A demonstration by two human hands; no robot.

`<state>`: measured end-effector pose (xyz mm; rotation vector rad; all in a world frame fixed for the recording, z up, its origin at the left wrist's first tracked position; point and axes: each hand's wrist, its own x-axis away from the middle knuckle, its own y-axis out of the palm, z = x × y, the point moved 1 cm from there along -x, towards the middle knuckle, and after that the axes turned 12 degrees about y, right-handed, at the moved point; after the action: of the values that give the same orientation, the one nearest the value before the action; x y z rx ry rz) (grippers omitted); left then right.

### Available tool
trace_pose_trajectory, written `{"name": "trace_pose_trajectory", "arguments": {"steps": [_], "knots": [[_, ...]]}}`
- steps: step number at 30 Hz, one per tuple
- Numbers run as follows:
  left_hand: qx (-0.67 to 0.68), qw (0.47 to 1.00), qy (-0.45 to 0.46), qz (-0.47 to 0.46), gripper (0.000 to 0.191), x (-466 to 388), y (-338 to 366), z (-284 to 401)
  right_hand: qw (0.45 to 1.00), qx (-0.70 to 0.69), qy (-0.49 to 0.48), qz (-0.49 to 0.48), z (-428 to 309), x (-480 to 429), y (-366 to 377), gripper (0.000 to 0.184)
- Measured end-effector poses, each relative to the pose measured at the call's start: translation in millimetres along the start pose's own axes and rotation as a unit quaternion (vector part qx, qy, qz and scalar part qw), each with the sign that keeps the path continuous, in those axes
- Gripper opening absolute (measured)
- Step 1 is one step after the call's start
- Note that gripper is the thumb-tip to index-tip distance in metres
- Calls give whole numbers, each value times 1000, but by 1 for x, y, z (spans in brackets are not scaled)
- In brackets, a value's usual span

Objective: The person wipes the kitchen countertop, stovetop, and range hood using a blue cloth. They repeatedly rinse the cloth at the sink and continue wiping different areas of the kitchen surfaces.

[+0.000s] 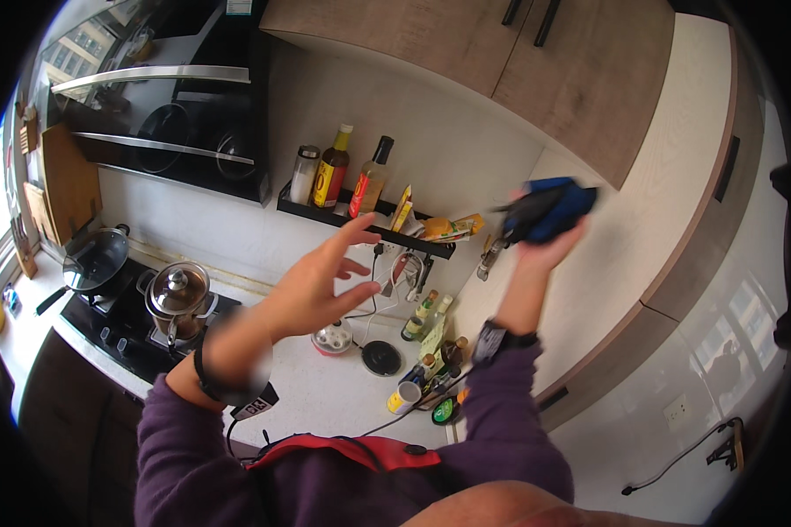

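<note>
My left hand [320,286] is raised over the counter with its fingers apart and nothing in them. It is in front of a black wall shelf [362,227]. My right hand [550,253] is lifted higher, at the right, and grips a dark blue and black bundle [550,207] that looks like fabric. Motion blurs the bundle, so its exact kind is unclear. Just left of it, a small metal fitting [491,257] shows against the side panel. Both wrists wear dark straps over or near purple sleeves.
Sauce bottles [333,168] and packets [445,228] stand on the shelf. Several condiment bottles [428,316] crowd the counter corner beside a white egg cooker [333,337] and a black round lid [381,358]. At left, a lidded pot [180,290] and a wok [97,260] sit on the gas hob.
</note>
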<state>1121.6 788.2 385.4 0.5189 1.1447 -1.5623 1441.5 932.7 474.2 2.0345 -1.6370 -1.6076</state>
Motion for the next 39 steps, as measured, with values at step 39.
{"name": "trace_pose_trajectory", "arguments": {"steps": [39], "knots": [[-3,946,-241,217,61,177,-87,-19,520,591,-564,250,6,-142,51,26]]}}
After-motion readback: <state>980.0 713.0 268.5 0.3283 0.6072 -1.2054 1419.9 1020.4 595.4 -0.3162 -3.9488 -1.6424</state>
